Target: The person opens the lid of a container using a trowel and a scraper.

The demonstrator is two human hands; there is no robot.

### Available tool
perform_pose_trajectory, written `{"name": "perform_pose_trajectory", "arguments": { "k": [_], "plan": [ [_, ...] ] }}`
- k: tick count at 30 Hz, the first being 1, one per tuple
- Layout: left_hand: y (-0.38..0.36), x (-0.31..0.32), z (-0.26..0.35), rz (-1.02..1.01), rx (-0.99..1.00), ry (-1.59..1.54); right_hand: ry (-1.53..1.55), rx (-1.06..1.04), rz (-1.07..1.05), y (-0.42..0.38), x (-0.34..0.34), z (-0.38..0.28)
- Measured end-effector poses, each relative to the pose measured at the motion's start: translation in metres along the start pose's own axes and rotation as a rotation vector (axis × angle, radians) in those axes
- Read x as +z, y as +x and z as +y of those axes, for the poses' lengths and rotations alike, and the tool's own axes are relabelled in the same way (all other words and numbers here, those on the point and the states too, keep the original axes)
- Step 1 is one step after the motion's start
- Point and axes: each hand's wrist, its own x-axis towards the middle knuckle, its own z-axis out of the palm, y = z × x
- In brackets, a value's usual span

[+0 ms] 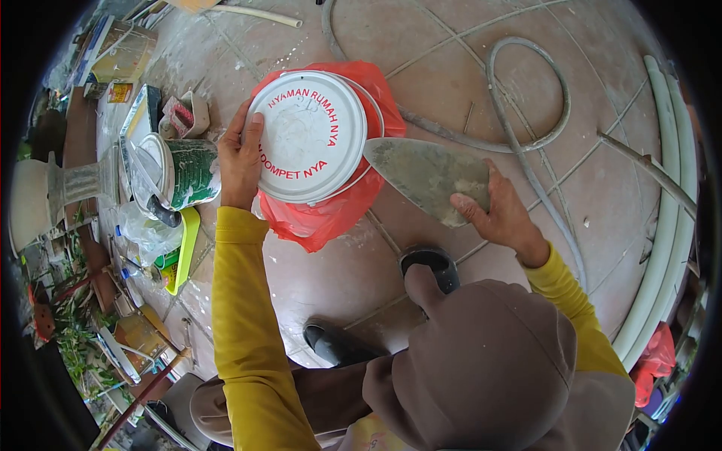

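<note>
A white lidded bucket [308, 135] with red lettering on its lid stands on a red plastic bag [301, 225]. Its wire handle curves round the right side. My left hand [241, 158] grips the lid's left rim, thumb on top, fingers partly hidden. In my right hand [504, 214] is a pointed trowel [425, 177], held by the wide end of its grey, stained blade, with the thumb on the upper face. The blade's tip meets or nearly meets the lid's right rim. I cannot make out the trowel's handle.
Left of the bucket stand a green paint can [194, 173], a bright green tray [185, 252] and a small tub [194, 116]. A grey hose [560, 83] loops across the tiled floor [421, 60]. Pale pipes [665, 248] lie along the right.
</note>
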Motion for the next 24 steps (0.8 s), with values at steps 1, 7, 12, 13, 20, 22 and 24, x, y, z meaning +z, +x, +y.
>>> {"name": "perform_pose_trajectory", "arguments": {
  "k": [1,7,12,13,20,22,24],
  "plan": [
    [-0.001,0.000,0.001,0.002,-0.013,0.014,-0.030,-0.036,-0.009,0.004,-0.004,0.000],
    [-0.001,-0.001,0.003,0.015,0.037,0.094,0.576,0.294,-0.047,-0.015,0.036,0.004],
    [-0.001,0.000,0.002,0.031,0.061,0.147,0.451,0.346,0.081,-0.030,0.062,-0.007],
    [-0.001,0.001,0.002,0.033,0.058,0.141,0.302,0.184,0.189,-0.033,0.066,-0.003],
    [-0.001,0.000,-0.002,0.044,0.043,0.085,0.156,0.100,0.083,-0.028,0.040,-0.011],
    [0.000,0.001,-0.002,0.044,0.043,0.071,0.200,0.114,0.093,-0.025,0.034,-0.011],
    [-0.001,0.000,-0.003,0.040,0.044,0.067,0.158,0.120,0.064,-0.021,0.026,-0.013]
  ]
}}
